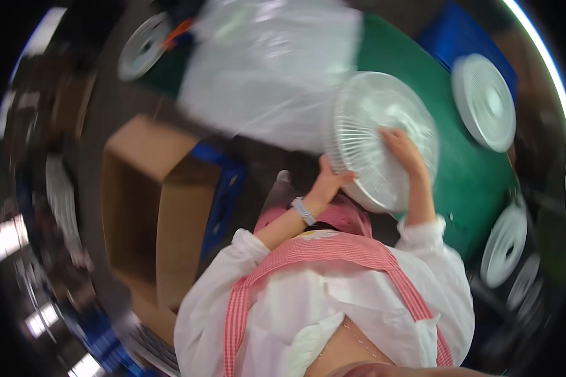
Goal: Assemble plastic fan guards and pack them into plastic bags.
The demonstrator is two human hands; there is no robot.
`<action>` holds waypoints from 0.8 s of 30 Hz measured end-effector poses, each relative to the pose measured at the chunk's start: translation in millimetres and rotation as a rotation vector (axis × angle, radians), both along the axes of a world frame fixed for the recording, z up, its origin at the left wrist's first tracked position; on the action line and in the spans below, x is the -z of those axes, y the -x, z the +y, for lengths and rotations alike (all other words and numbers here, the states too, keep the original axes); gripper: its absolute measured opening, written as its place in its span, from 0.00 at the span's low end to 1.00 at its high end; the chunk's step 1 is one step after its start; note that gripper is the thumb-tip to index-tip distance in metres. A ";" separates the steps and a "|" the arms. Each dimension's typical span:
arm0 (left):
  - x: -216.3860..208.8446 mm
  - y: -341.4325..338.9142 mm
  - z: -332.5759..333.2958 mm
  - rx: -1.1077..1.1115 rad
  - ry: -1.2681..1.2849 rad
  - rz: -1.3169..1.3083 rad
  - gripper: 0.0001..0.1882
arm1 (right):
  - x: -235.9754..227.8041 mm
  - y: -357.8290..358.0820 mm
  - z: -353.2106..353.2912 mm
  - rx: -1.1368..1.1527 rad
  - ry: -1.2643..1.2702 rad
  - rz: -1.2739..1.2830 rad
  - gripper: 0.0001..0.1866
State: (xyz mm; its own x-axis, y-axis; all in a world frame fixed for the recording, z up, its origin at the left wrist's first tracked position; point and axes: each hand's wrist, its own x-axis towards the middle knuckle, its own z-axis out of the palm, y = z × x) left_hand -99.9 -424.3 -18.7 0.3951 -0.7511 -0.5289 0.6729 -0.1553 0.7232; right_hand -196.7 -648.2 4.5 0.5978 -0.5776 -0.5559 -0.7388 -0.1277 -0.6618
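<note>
A round white fan grille [366, 139] with radial ribs is held tilted over the near edge of the green table. Its face shines as if clear film lay over it, though blur makes this uncertain. My left hand [330, 186] grips the grille's lower left rim, thumb raised along its side. Reaching across from the right, my right hand [403, 148] presses its closed fingers against the middle of the face. Whether it also pinches film there I cannot tell. Left of the grille, a stack of translucent plastic bags [267, 75] lies flat on the table.
An open cardboard box [185, 232] stands at the left beside a blue crate [223, 195]. Another white grille [484, 100] rests at the right edge of the green table [468, 182], near a blue bin [462, 34]. More round white parts [505, 245] are at the lower right.
</note>
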 end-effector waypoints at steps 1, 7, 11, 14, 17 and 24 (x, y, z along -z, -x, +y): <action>-18.1 -11.8 8.6 -0.098 -0.009 -0.029 0.51 | -29.1 -11.8 21.9 0.136 0.040 -0.046 0.24; -80.4 -124.2 133.1 -0.291 -0.022 -0.938 0.57 | -74.2 -94.6 155.3 0.078 -0.381 -0.534 0.11; -71.5 -182.5 281.1 -0.774 0.070 -0.966 0.53 | -112.0 -223.5 269.8 -0.472 -0.370 -0.266 0.28; -85.3 -224.5 393.3 -1.062 -0.057 -1.145 0.49 | -112.0 -320.8 354.8 -0.803 -0.443 -0.406 0.35; -119.3 -241.2 472.9 -1.245 0.037 -0.969 0.52 | -99.6 -405.3 464.6 -0.980 -0.684 -0.536 0.35; -104.5 -261.0 611.3 -1.529 -0.022 -0.926 0.42 | -116.4 -467.7 656.3 -1.211 -0.220 -0.476 0.37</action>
